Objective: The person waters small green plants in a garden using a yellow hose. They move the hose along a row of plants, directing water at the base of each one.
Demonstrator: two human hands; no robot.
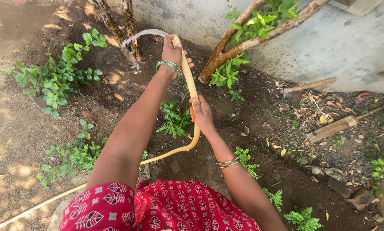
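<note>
Dark, damp soil (252, 141) covered the ground, paler and sun-dappled out to the left where dry earth (12, 128) caught patches of light. A grey concrete wall (337, 47) rose at the back, stained and rough. Two slanting tree trunks (239, 42) leaned against it, leafy shoots sprouting from them, and a thinner trunk (115, 25) stood further left. Low green plants (59, 77) dotted the bed. To the right lay dry leaves (342, 111), gravel and a length of wood (342, 124).
</note>
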